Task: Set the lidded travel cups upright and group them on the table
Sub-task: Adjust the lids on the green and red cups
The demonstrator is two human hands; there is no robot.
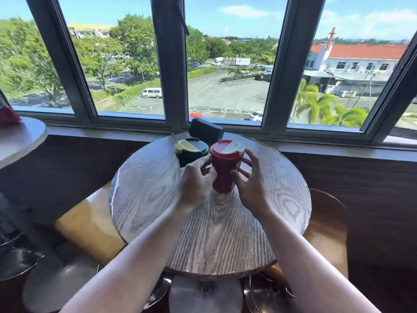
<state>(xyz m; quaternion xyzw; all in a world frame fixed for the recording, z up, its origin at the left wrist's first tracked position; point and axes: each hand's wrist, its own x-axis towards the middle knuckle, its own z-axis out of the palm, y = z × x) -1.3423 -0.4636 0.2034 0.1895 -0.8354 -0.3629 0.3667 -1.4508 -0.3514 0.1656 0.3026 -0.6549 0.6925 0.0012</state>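
A red travel cup (224, 168) with a red lid and white flap stands upright near the middle of the round wooden table (158, 199). My left hand (195, 181) touches its left side with thumb and fingers. Around its right side curls my right hand (251, 184), fingers spread and resting on the cup wall. Just behind and to the left stands a dark green travel cup (191, 152), upright, with a yellow-green flap on its lid. The two cups are close together, almost touching.
A black box-like object (205, 131) sits at the table's far edge by the window sill. Wooden seats flank the table on the left (88, 224) and right (327, 222). Another round table (20, 136) is at far left. Metal stool bases lie below.
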